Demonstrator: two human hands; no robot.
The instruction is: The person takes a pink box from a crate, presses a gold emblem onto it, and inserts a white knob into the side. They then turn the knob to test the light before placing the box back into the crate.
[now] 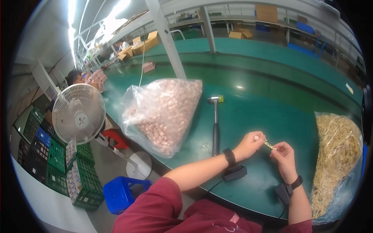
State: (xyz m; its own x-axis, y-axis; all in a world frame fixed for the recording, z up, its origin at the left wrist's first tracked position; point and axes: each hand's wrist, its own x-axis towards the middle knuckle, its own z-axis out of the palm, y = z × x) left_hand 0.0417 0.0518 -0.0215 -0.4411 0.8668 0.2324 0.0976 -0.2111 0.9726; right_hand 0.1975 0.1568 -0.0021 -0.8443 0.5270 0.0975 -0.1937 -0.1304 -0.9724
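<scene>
Letter strip [269,145] right of hammer [216,134]

The broad green tabletop [248,101] looks smooth and glossy. Toward nine o'clock, the pink-filled clear plastic bag [167,105] is crinkled; toward four, the gold-filled clear plastic bag [338,159] shines. The slim gold script-shaped piece [269,145] looks metallic; the maroon short-sleeved shirt [155,204] is matt cloth.

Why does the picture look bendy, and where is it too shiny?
Head view: the fisheye lens makes the green table look curved; head view: the ceiling light glares white, and a bright spot gleams on the table; head view: the gold letters look slightly soft.
</scene>
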